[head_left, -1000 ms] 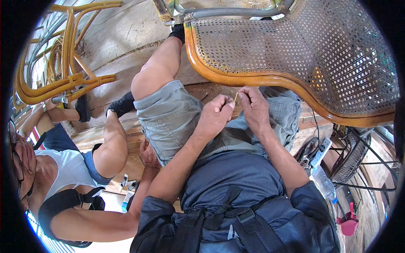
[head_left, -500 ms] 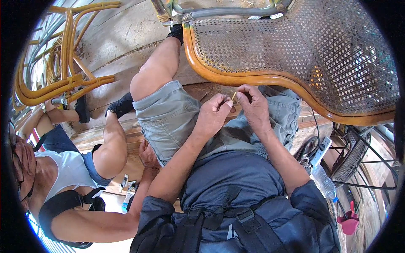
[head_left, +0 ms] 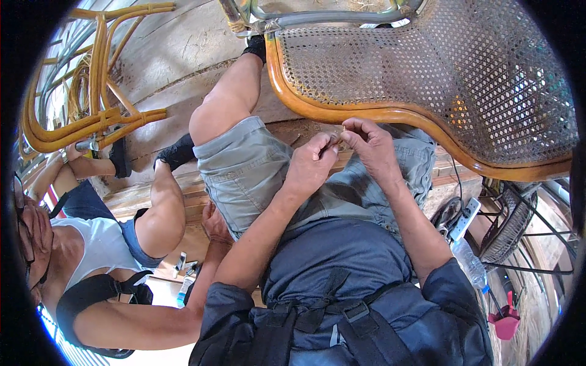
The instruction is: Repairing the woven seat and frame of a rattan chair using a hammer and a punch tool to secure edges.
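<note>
Both of my hands meet over my lap, just short of the chair's near edge. My left hand (head_left: 312, 161) is closed, with thumb and bent fingers pressed together at a thin yellowish cane strip (head_left: 339, 135). Opposite it, my right hand (head_left: 371, 150) pinches at the same small strip between thumb and forefinger. Little of the strip shows; the fingertips hide most of it. Beyond my hands lies a rattan chair (head_left: 366, 114) with a glossy orange-brown curved frame and a woven cane panel (head_left: 360, 67). Its edge is close to my right knuckles.
At my left sits another person (head_left: 91, 244) in a white sleeveless top, a hand resting beside my thigh. A rattan frame (head_left: 97, 73) stands at the far left. To my right are a white power strip (head_left: 465, 218), a plastic bottle (head_left: 469, 262), a pink object (head_left: 505, 320) and cables.
My fingers have drawn closer together around the strip, and less of it shows now. My right hand has turned slightly, its fingertips higher. The chair and the other person look unmoved.
</note>
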{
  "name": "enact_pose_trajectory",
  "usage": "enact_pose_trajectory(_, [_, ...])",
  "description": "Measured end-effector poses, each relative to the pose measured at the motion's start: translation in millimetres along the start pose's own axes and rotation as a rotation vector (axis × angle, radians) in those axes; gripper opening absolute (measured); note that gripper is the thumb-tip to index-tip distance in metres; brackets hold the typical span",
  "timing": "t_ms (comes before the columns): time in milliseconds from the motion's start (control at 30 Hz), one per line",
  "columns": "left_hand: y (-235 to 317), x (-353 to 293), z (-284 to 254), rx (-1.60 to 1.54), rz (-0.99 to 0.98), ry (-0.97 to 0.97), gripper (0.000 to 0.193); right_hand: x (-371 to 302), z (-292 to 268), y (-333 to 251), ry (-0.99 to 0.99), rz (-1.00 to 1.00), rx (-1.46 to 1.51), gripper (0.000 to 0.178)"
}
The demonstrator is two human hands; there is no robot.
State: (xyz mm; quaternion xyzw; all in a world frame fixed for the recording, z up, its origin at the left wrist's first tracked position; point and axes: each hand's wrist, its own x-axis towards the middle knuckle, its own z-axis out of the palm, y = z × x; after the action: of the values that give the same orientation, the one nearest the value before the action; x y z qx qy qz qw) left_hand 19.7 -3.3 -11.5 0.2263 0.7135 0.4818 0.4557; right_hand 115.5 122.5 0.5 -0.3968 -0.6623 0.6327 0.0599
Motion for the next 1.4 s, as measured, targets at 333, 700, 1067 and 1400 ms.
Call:
enact_pose_trajectory(333, [-0.6, -3.0, -5.1, -0.295, -0.059, 0.056, 0.026, 25.8, -5.5, -13.3, -0.043, -0.407, -1.082, 0.034])
enact_pose_trajectory(700, [15.0, -6.2, -9.2, -0.333, -0.159, 0.087, 0.028, 8.6, -0.7, -1.4, 0.113, -0.507, -0.829, 0.028])
enact_pose_trajectory(1067, [1.1, -4.4, -7.1, -0.012, 0.142, 0.068, 0.033, 7.2, 1.1, -13.2, -0.059, -0.277, -0.33, 0.018])
enact_pose_trajectory(1400, [0.6, -2.0, -7.5, -0.055, -0.01, 0.178, 0.019, 23.8, -9.3, -10.5, 0.051, -0.579, -0.66, 0.018])
